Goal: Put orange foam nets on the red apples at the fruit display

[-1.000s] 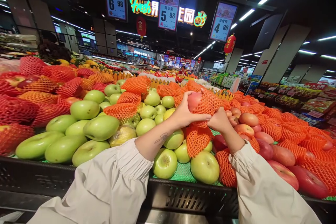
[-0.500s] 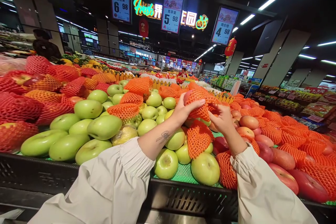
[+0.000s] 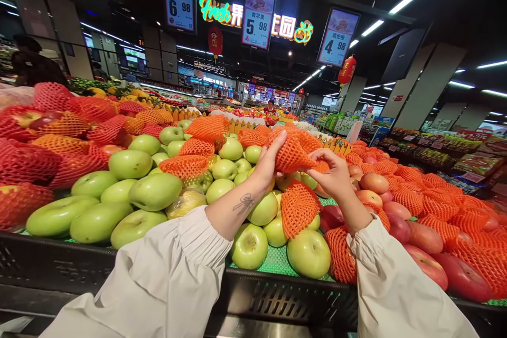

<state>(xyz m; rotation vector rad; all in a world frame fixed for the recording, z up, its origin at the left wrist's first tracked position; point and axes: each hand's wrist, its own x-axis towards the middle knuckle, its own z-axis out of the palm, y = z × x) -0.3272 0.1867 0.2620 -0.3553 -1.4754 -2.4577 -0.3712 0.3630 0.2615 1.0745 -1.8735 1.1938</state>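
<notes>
My left hand (image 3: 268, 165) is wrapped round an apple in an orange foam net (image 3: 295, 152), its thumb up along the near side. The net covers the fruit from this angle. With thumb and fingers, my right hand (image 3: 331, 173) pinches the net's loose right end. Both hands are above green apples (image 3: 263, 208). Just below them, an empty-looking orange foam net (image 3: 300, 209) lies over the green apples. Red apples (image 3: 423, 236), some in orange nets, lie right of my right hand.
A black crate (image 3: 277, 296) with a green mat (image 3: 279, 261) holds the fruit in front of me. Apples in red foam nets (image 3: 29, 161) are piled at left. Price signs (image 3: 258, 17) hang overhead. One person (image 3: 35, 60) is at far left, another (image 3: 270, 107) in the distance.
The bit of red apple skin that showed by my left thumb is now covered. My left thumb has swung upright, and my right fingers have shifted to pinch the net's end.
</notes>
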